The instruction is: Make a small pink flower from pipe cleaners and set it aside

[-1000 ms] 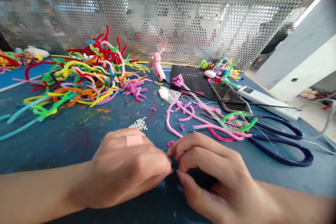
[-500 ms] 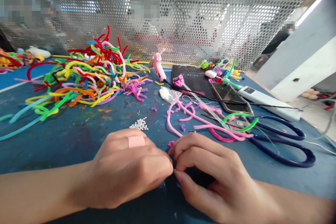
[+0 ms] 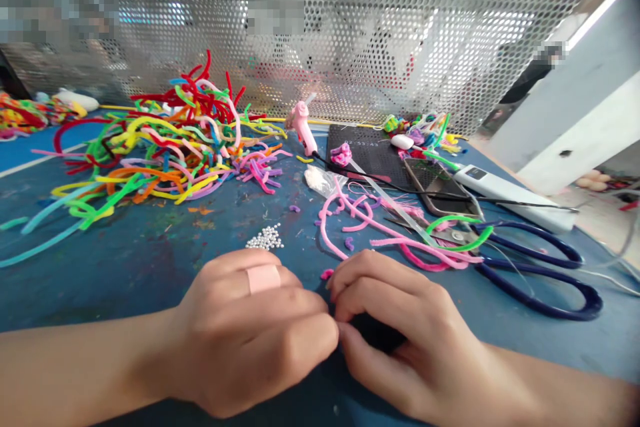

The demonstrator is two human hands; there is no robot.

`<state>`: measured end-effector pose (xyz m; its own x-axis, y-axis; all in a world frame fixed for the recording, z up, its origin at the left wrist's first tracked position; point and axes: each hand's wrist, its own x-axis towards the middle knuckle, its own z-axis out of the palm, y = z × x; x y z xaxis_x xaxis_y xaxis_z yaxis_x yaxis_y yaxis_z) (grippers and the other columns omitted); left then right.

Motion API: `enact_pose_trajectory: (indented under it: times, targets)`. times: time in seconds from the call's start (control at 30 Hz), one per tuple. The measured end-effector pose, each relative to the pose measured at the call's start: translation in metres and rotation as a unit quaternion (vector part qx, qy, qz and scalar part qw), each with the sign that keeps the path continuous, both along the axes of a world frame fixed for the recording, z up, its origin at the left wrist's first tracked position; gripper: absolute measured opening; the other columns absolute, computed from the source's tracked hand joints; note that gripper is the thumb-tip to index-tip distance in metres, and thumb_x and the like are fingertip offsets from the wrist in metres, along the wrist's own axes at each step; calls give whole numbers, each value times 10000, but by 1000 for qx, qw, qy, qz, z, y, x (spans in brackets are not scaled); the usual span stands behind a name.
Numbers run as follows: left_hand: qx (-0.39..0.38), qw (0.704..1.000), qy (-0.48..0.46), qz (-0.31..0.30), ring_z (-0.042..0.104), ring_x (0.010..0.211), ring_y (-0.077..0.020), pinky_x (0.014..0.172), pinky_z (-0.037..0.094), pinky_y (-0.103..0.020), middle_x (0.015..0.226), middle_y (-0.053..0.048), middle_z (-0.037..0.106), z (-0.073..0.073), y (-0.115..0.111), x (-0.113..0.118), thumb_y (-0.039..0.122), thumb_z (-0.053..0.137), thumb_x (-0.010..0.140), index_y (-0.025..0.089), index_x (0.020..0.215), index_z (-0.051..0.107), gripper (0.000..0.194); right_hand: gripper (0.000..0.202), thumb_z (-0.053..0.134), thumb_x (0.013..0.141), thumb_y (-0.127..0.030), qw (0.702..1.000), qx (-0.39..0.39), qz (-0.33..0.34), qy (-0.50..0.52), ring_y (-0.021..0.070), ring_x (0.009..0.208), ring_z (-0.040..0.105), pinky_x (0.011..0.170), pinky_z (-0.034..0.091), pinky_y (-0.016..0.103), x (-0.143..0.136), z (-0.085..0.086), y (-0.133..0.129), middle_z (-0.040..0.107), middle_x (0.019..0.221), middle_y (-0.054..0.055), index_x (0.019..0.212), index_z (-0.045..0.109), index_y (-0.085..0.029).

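Observation:
My left hand [image 3: 255, 327] is closed low in the middle of the view, a pink bandage round one finger. Its fingertips meet those of my right hand [image 3: 405, 327], which is pinched just to the right. Whatever lies between the fingertips is hidden. Small white beads [image 3: 266, 237] are scattered on the blue table [image 3: 135, 280] beyond my left hand. Pink pipe cleaners [image 3: 360, 213] and a small pink piece [image 3: 327, 274] lie past my right hand.
At the back left is a heap of coloured pipe cleaners [image 3: 165, 140]. A pink glue gun [image 3: 303, 128] stands at the back middle. Blue-handled scissors [image 3: 545, 287], a phone [image 3: 440, 187] and a white power bank [image 3: 515, 197] lie right. A perforated metal screen [image 3: 350, 27] rises behind.
My left hand has shifted slightly to the right, its knuckles turned a little. My right hand's fingertips have moved slightly right; both hands still meet.

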<state>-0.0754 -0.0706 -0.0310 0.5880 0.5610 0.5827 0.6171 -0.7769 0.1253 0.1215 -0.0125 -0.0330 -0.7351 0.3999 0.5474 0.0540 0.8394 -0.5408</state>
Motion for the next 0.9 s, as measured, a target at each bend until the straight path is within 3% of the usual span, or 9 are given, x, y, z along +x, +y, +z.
enact_pose_trajectory:
  times: [0.37, 0.63, 0.77, 0.9]
  targets:
    - [5, 1000, 1, 20, 651, 654, -113, 707, 489, -253, 765, 27, 707, -4, -1, 0, 177, 518, 883, 235, 896, 598, 101, 92, 576, 749, -52, 1000, -8, -7, 11, 144, 713, 608, 661, 515, 262, 0, 0, 0, 649, 784, 64, 755, 610, -137]
    - [42, 998, 16, 40, 601, 609, -114, 687, 472, -264, 677, 25, 655, -6, -2, 2, 179, 490, 884, 223, 765, 553, 142, 41, 604, 838, -153, 995, -102, 13, -19, 140, 778, 611, 718, 512, 249, 1, -2, 3, 650, 819, 63, 813, 631, -135]
    - [-16, 999, -19, -23, 602, 648, -88, 724, 450, -247, 726, 42, 676, -4, 5, -1, 97, 507, 877, 205, 759, 518, 160, 56, 589, 836, -110, 986, -164, 32, -26, 120, 776, 602, 730, 499, 228, 0, -2, 6, 642, 812, 51, 791, 610, -137]
    - [-71, 991, -94, -58, 606, 700, -83, 774, 435, -272, 762, 44, 683, -2, 11, -1, 32, 562, 843, 194, 698, 432, 253, 78, 580, 792, -71, 989, -141, 27, -19, 121, 776, 583, 721, 490, 223, 0, -2, 5, 618, 803, 39, 779, 574, -148]
